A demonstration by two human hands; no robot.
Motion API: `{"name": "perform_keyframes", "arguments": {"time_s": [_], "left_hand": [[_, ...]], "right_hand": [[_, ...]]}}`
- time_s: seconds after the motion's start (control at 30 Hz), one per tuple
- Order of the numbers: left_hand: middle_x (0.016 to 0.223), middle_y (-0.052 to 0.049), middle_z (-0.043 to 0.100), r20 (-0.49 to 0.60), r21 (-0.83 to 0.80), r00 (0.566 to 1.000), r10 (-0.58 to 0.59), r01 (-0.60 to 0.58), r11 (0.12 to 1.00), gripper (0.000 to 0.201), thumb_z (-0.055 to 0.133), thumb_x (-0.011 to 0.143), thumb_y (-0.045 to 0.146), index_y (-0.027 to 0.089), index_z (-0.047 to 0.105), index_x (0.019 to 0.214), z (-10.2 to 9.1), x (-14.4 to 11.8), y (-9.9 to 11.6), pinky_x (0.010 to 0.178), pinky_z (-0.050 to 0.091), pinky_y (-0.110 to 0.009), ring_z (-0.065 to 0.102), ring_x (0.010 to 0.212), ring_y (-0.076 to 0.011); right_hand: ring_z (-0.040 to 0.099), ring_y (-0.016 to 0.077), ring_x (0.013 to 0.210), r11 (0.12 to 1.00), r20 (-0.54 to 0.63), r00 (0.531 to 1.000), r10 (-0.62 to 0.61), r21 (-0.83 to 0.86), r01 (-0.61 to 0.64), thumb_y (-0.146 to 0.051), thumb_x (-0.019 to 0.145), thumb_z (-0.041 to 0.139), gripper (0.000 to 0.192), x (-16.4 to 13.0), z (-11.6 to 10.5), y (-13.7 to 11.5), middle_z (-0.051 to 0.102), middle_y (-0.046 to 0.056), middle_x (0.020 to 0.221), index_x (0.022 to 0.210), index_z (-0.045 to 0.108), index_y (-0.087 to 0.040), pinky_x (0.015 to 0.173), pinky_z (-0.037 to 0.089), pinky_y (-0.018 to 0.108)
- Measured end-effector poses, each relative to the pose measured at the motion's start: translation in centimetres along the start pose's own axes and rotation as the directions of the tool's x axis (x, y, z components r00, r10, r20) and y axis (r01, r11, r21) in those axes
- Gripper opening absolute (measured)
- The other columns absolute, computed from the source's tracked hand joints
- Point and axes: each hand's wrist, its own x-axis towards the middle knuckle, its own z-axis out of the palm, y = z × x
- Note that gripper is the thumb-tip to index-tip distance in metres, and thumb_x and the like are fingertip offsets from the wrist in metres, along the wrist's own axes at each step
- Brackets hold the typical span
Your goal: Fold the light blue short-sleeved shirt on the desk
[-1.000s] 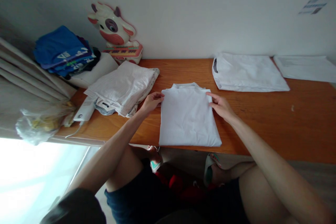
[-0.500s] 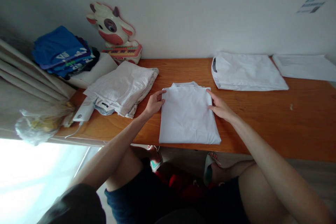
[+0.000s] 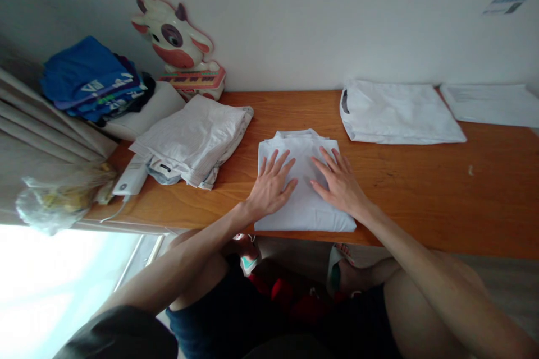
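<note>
A white shirt, folded into a neat rectangle with its collar at the far end, lies at the table's front edge. My left hand rests flat on its left half, fingers spread. On the right half, my right hand also lies palm down with the fingers apart. Neither hand grips the cloth. To the left sits a stack of folded pale striped shirts. Another folded white garment lies at the back right.
On the wooden table stand a cow-shaped toy keyboard and a white corded device. Blue folded clothes rest on a white box. A plastic bag sits far left, a flat white packet far right.
Both hands have left the shirt's side edges and moved inward onto its top, with the fingers now spread flat. The shirt stays in place. The view has shifted slightly.
</note>
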Motion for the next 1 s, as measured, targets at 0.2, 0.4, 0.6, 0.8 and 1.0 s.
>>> {"name": "perform_keyframes", "arguments": {"time_s": [0.2,0.4,0.6,0.8,1.0], "left_hand": [[0.187,-0.006,0.020,0.188,0.109,0.981,0.047,-0.068,0.992,0.095,0.063,0.099,0.074,0.036,0.029,0.179,3.2,-2.6,1.2,0.136,-0.021,-0.066,0.003,0.175,-0.0406],[0.187,-0.006,0.018,0.194,0.155,0.980,0.050,-0.081,0.985,0.103,0.064,0.095,0.081,0.037,0.024,0.180,3.7,-2.7,0.3,0.136,-0.020,-0.066,0.003,0.175,-0.0407],[0.187,-0.008,0.022,0.216,0.260,0.976,0.027,-0.084,0.962,0.119,0.061,0.087,0.094,0.032,0.023,0.180,3.1,-2.2,0.0,0.139,-0.014,-0.066,0.009,0.174,-0.0407],[0.187,-0.015,0.016,0.352,0.288,0.932,0.087,-0.196,0.937,0.137,0.051,0.079,0.105,0.021,0.017,0.181,1.8,-1.8,-0.1,0.137,-0.008,-0.071,0.001,0.174,-0.0429],[0.187,-0.017,0.017,0.409,0.239,0.895,0.177,-0.292,0.926,0.147,0.053,0.073,0.108,0.019,0.012,0.182,1.0,-2.1,-0.9,0.137,-0.015,-0.066,0.002,0.174,-0.0423]], "right_hand": [[0.004,0.0515,0.171,0.998,0.120,0.992,-0.040,-0.045,0.046,-0.062,0.099,0.070,0.092,-2.1,2.5,-0.4,0.011,0.004,0.187,0.178,0.029,-0.038,0.133,0.004,0.084],[0.003,0.0489,0.172,0.994,0.106,0.993,-0.049,-0.092,0.059,-0.064,0.098,0.070,0.096,-2.5,3.1,-0.2,0.013,0.005,0.187,0.179,0.025,-0.037,0.135,0.001,0.080],[0.003,0.0479,0.172,0.980,0.109,0.990,-0.093,-0.163,0.110,-0.063,0.102,0.065,0.094,-2.3,2.4,-0.8,0.012,0.011,0.187,0.179,0.025,-0.027,0.135,0.001,0.080],[0.003,0.0397,0.174,0.943,0.277,0.923,-0.267,-0.126,0.310,-0.065,0.103,0.064,0.105,-2.5,1.0,-2.0,0.004,0.011,0.187,0.181,0.007,-0.024,0.139,0.009,0.071],[0.000,0.0451,0.173,0.947,0.327,0.905,-0.272,-0.076,0.312,-0.082,0.086,0.076,0.137,-3.5,1.2,-1.6,0.000,0.015,0.187,0.181,-0.002,-0.023,0.138,0.005,0.074]]}}
